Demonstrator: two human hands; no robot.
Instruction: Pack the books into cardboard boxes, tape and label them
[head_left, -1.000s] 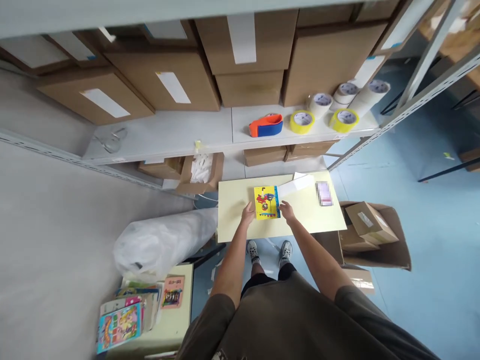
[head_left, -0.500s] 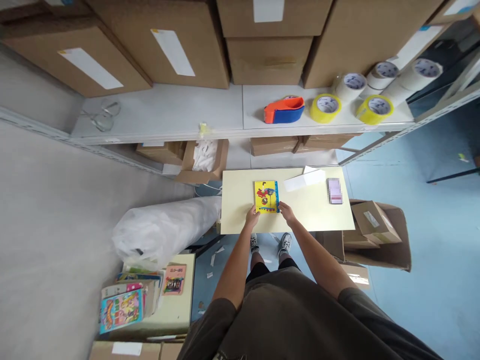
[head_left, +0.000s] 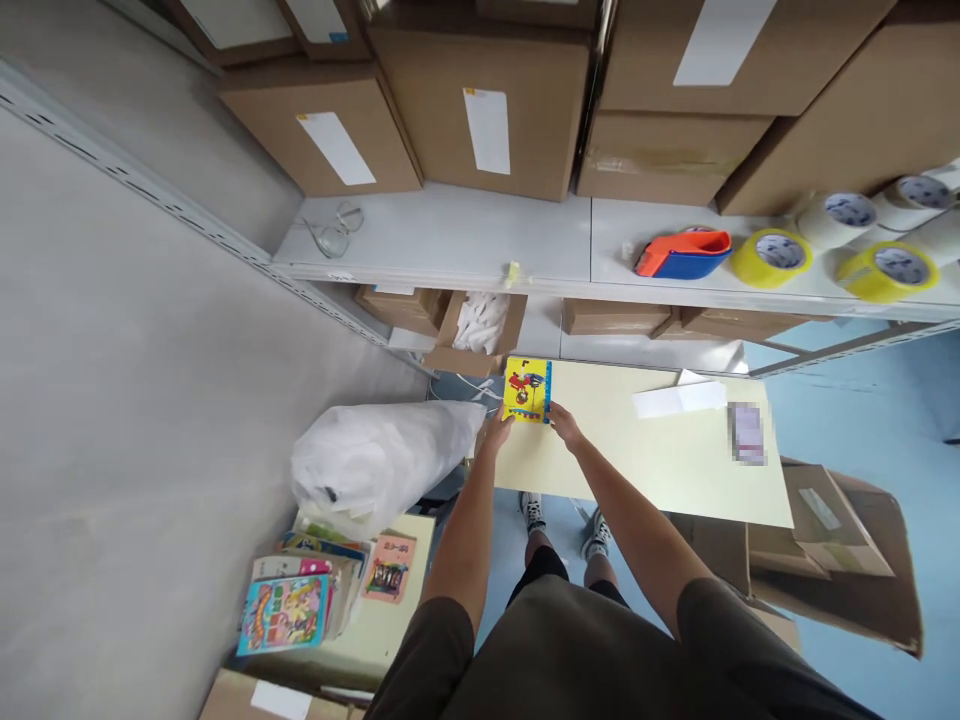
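While left hand (head_left: 496, 433) and right hand (head_left: 565, 426) grip yellow book (head_left: 527, 389) | finger detail too small to tell

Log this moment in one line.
left hand: grips yellow book | right hand: grips yellow book | place: far left corner of table

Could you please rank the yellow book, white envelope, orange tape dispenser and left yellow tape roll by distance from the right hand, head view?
1. yellow book, gripped by the right hand itself.
2. white envelope, on the table, rightward.
3. orange tape dispenser, shelf beyond.
4. yellow tape roll, farther right on shelf.
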